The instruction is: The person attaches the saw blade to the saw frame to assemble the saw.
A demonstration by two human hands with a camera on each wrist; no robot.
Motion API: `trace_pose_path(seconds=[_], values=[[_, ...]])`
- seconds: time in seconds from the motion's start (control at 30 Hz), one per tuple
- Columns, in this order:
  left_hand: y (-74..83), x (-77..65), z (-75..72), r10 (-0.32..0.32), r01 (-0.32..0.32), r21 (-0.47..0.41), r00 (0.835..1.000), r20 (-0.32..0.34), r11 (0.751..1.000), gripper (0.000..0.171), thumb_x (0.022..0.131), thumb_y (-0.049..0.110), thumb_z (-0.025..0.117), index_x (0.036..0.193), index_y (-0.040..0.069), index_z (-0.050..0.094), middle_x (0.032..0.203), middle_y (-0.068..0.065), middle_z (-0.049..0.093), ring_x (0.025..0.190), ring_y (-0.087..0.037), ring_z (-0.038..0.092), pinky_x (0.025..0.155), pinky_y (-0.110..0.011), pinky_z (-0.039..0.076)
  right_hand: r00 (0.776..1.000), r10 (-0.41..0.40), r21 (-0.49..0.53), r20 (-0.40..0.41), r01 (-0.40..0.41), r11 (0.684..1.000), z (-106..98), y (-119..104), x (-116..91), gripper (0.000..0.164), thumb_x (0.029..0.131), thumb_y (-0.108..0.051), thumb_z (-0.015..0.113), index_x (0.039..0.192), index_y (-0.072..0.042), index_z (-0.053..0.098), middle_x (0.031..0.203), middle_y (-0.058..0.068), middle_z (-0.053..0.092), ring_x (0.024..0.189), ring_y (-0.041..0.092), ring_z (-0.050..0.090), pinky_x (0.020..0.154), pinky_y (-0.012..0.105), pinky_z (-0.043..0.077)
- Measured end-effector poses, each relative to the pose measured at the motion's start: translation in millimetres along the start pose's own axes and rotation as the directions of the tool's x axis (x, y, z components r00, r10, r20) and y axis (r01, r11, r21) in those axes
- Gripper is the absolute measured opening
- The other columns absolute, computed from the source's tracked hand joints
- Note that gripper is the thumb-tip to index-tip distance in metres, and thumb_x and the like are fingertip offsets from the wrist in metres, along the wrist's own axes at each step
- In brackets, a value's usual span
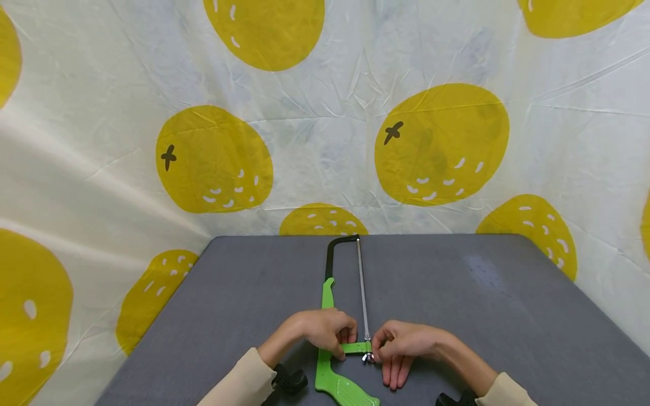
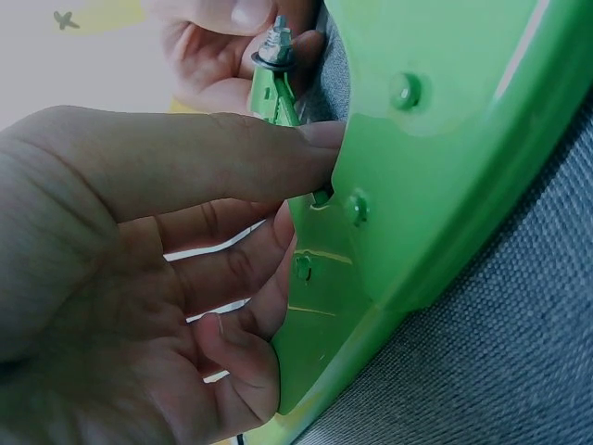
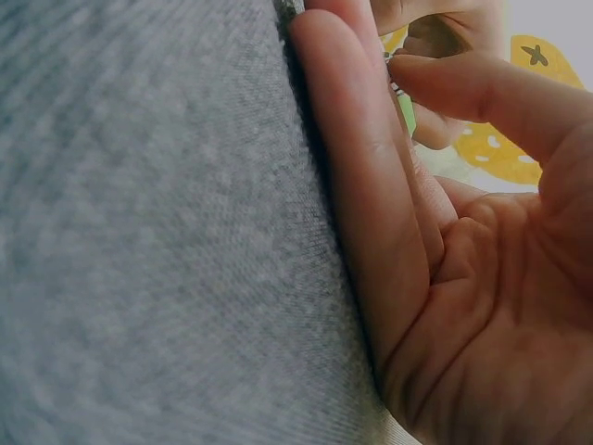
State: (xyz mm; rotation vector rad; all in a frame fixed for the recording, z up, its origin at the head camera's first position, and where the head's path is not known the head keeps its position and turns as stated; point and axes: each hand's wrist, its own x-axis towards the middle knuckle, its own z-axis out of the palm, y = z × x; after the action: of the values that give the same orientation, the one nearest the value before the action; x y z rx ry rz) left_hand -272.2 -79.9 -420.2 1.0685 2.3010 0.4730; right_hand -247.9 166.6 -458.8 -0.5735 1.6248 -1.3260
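A hacksaw (image 1: 349, 390) with a green handle and a black front bow lies on the grey table, its handle toward me. Its thin blade (image 1: 362, 287) runs along the right side. My left hand (image 1: 327, 328) grips the green frame around the short crossbar, thumb on the near side, as the left wrist view also shows. At the crossbar's right end sits a metal wing nut (image 1: 368, 358), its bolt visible in the left wrist view. My right hand (image 1: 406, 341) pinches the wing nut between thumb and forefinger, while its other fingers extend down along the table.
The grey tabletop (image 1: 431, 282) stretches out around the saw. Behind it and at the left hangs a white sheet (image 1: 325, 158) printed with yellow fruit shapes. Black wrist mounts (image 1: 290, 379) sit beneath both forearms, close above the table.
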Motion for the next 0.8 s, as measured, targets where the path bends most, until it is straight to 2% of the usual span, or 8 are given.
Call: trace_pose_path(seconds=[0.8], values=[[-2.7, 0.5, -0.2, -0.007, 0.007, -0.017, 1.0, 0.016, 1.0, 0.022, 0.085, 0.008, 0.084, 0.098, 0.016, 0.067, 0.083, 0.012, 0.062, 0.073, 0.001, 0.058, 0.068, -0.017, 0.053, 1.0, 0.003, 0.017, -0.02, -0.003, 1.0, 2.8, 0.1, 2.2, 0.006, 0.094, -0.006, 0.061, 0.098, -0.004, 0.064, 0.069, 0.003, 0.074, 0.059, 0.009, 0.073, 0.052, 0.023, 0.059]])
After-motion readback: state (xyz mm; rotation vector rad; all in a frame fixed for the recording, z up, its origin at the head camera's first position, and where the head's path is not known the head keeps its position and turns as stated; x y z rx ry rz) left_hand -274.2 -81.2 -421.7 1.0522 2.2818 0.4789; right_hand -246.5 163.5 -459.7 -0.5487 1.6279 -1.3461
